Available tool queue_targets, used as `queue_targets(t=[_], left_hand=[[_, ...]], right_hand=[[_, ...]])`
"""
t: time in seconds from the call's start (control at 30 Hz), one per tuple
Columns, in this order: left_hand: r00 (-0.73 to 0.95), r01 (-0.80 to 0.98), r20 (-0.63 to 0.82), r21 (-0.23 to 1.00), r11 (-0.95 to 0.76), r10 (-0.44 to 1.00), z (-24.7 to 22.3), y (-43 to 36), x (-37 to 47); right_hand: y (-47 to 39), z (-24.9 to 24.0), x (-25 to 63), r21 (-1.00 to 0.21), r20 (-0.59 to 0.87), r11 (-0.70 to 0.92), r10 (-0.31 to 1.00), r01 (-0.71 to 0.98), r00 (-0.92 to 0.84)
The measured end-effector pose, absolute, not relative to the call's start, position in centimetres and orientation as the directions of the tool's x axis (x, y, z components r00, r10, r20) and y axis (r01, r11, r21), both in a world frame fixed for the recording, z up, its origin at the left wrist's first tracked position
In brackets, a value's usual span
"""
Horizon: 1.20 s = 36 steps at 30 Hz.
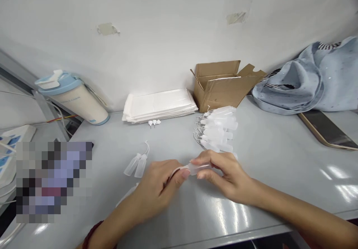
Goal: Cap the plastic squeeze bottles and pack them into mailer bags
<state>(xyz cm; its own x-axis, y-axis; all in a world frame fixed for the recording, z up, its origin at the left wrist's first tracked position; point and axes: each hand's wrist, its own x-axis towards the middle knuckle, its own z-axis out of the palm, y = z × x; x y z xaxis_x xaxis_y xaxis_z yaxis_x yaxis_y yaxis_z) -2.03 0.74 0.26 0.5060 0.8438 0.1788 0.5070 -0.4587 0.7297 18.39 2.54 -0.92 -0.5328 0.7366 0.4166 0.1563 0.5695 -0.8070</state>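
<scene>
Low over the grey table [279,159], the left hand [159,189] pinches the tip end of a small translucent plastic dropper bottle [195,168], while the right hand [226,176] grips its body, near a heap of similar bottles [219,129].

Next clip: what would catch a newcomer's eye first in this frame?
First, the two hands meeting at the table's near middle: the left hand and right hand together pinch a small translucent bottle. Just behind them lies a heap of similar bottles, with two more bottles lying to the left. Along the wall sit an open cardboard box, a stack of white bags and a blue-lidded tumbler.
</scene>
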Motion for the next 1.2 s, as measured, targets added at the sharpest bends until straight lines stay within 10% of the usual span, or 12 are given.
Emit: queue_targets(t=[0.17, 0.3, 0.53, 0.77, 1.0, 1.2], left_hand=[[0.565, 0.571, 0.473, 0.367, -0.734, 0.676, -1.1, 0.3, -1.8], [0.570, 0.596, 0.579, 0.198, -0.779, 0.583, -1.5, 0.1, -1.6], [0.495, 0.537, 0.173, 0.710, -0.456, 0.852, -0.1, 0.7, -1.8], [0.476, 0.500, -0.198, 0.863, -0.078, 0.857, 0.7, 0.6, -1.8], [0.475, 0.533, 0.044, 0.780, -0.327, 0.879, 0.4, 0.3, -1.7], [0.558, 0.561, 0.270, 0.574, -0.596, 0.785, -0.7, 0.2, -1.9]], right_hand=[[2.8, -0.7, 18.1, -0.990, -0.085, -0.135, 0.819, -0.046, -0.568], [3.2, -0.7, 17.9, -0.936, -0.191, -0.332, 0.759, -0.118, -0.623], [2.2, -1.0, 17.7, -0.988, 0.124, 0.151, 0.863, 0.015, -0.489], [2.4, -1.5, 17.9, -0.724, 0.546, 0.680, 0.669, 0.119, -0.504], [2.4, -1.2, 18.2, -0.800, 0.410, 0.577, 0.727, 0.167, -0.550], [2.6, -0.4, 18.1, -0.995, -0.003, 0.057, 0.812, 0.084, -0.584]])
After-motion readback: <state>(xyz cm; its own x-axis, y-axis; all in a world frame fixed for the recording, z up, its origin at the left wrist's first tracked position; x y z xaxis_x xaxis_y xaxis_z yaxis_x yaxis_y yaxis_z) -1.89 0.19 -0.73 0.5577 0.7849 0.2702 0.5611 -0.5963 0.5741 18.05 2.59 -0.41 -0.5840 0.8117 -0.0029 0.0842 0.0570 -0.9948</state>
